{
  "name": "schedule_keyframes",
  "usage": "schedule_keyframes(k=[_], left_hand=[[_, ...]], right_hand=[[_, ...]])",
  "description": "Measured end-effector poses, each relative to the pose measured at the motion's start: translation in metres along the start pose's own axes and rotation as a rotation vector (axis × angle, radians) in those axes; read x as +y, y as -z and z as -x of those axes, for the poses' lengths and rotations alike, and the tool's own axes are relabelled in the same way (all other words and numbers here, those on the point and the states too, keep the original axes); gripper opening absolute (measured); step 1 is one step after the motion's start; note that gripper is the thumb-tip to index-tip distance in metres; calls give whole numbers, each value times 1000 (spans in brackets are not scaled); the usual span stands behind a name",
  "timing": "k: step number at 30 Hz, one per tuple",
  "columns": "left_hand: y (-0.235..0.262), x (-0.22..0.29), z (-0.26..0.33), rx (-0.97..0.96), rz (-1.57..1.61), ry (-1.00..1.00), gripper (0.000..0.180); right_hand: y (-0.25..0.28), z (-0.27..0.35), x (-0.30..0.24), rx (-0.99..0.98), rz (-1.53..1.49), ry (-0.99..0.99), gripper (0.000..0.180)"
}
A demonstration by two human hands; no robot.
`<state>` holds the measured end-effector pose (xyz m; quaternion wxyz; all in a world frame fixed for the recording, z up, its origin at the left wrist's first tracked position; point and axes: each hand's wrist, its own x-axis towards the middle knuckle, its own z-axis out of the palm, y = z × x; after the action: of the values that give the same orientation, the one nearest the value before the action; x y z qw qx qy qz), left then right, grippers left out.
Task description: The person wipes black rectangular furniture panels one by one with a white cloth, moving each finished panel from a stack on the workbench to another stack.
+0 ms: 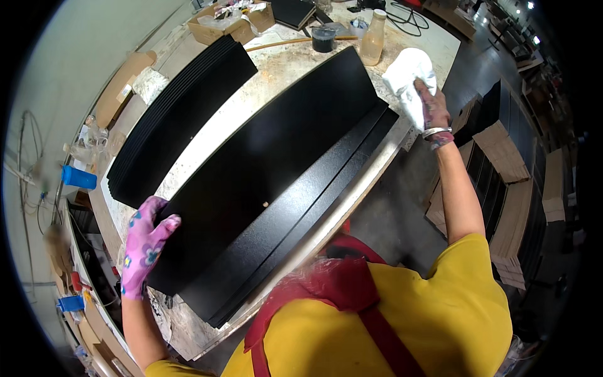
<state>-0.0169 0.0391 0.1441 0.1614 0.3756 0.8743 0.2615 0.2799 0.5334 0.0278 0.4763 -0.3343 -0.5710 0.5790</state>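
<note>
A large black panel [270, 135] lies flat on the worktable, slanting from lower left to upper right, with a small pale spot on its face. My left hand [146, 245], in a pink floral glove, grips the panel's left end, its thumb over the edge; the undersides of the fingers are hidden. Beyond the panel's right end, my bare, stained right hand [432, 107] is closed on a bunched white cloth [409, 70]. Along the near side lie long narrow black boards [301, 207]. Farther back rests a stack of curved black boards [182, 116].
At the back of the table [254, 97] stand a bottle of cloudy liquid [373, 39], a dark-filled cup [323, 39] and a cardboard box [232, 24]. A blue cup [79, 178] is at the left. Stacked boards [502, 151] stand on the floor to the right.
</note>
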Motion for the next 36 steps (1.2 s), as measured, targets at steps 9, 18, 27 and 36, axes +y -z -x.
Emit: schedule_keyframes(k=[9,18,27,36], left_hand=[[-39,85,81,-344,-723,-238,36],[-78,67,58,-171,-541,-273,74],[-112,-22,21,20,-313,-106,58],[-105,6,18,-21,-273,-47,47]], right_hand=[[20,3,54,-98,553,241,42],[46,-20,-9,61,584,80,46],[-180,168,-57,-1097,678,842,66],[-66,-93,-28,-386,1337,80,51]])
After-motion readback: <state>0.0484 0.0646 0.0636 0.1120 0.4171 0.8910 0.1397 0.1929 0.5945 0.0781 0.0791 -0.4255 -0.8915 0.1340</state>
